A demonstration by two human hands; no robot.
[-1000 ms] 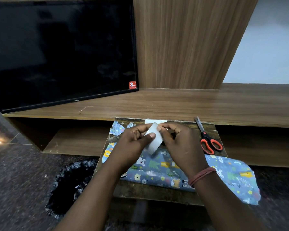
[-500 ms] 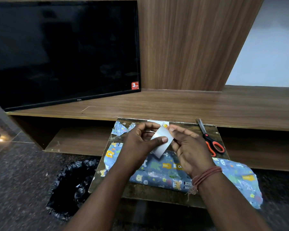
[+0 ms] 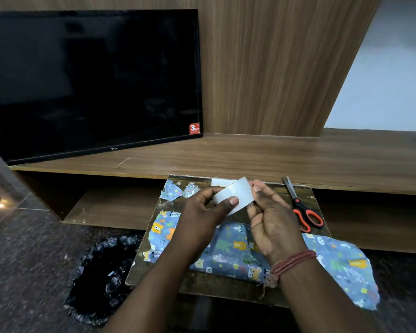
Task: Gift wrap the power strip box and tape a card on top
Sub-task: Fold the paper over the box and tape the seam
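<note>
both hands pinching a strip of tape [image 3: 234, 197], left hand [image 3: 205, 212] thumb clamped on its lower edge, right hand [image 3: 273, 222] fingertips gripping the far end, held just above the wrapped box [image 3: 228, 254] on the worktop [image 3: 226, 288], black-lined bin [image 3: 101, 277] on the floor, contents can't tell

Wood-panel wall [image 3: 274, 68], TV [image 3: 91, 82] on long shelf [image 3: 250, 155], dark speckled floor [image 3: 22, 260].

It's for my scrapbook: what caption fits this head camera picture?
Both hands stretch a strip of tape above the wrapped box, scissors nearby.
</note>
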